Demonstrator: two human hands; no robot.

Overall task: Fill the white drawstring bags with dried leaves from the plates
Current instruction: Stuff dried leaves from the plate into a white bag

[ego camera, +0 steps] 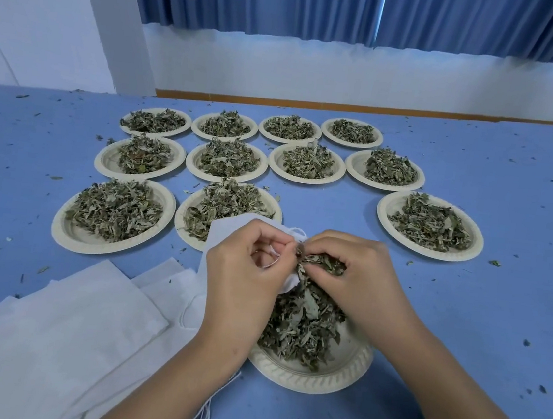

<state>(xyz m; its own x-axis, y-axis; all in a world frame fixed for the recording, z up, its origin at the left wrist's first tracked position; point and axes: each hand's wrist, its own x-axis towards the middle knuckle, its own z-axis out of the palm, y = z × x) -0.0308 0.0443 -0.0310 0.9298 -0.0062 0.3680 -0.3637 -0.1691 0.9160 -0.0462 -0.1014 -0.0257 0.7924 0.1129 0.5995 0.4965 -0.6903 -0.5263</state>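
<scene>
My left hand (247, 275) grips the mouth of a white drawstring bag (231, 230), held up over the near plate (311, 373). My right hand (360, 281) holds a clump of dried leaves (322, 261) at the bag's opening. Below both hands, a heap of dried leaves (303, 326) lies on that cream plate. Much of the bag is hidden behind my left hand.
A pile of flat white bags (57, 332) lies at the near left, strings trailing at the front. Several cream plates heaped with leaves stand in rows beyond, such as the plate (430, 225) on the right. Leaf crumbs dot the blue table (496, 320).
</scene>
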